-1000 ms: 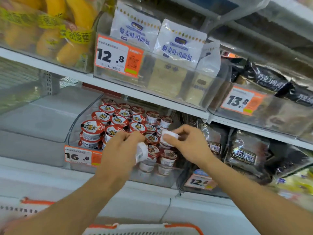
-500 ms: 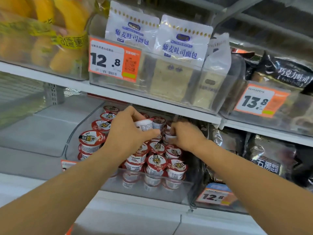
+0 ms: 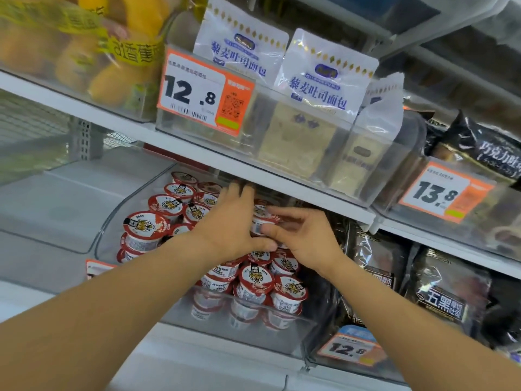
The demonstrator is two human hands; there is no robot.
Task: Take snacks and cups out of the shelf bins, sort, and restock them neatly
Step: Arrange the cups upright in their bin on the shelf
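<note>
orange price tags (image 3: pixel 205 91) reading 12.8 and 13.8 (image 3: pixel 445 191) hang on the upper bins; a third, 12.8 (image 3: pixel 351 348), sits lower right. perforated shelf upright (image 3: pixel 84 139) at left.

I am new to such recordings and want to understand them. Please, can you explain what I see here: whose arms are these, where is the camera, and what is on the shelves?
There is no machine: a person wears a camera on the head, so you look down their own arms. The left hand and right hand reach into a clear bin of small red-lidded cups and close around one cup at the back. Above stand white bread bags, with a price tag reading 12.8. Dark snack bags lie to the right.
</note>
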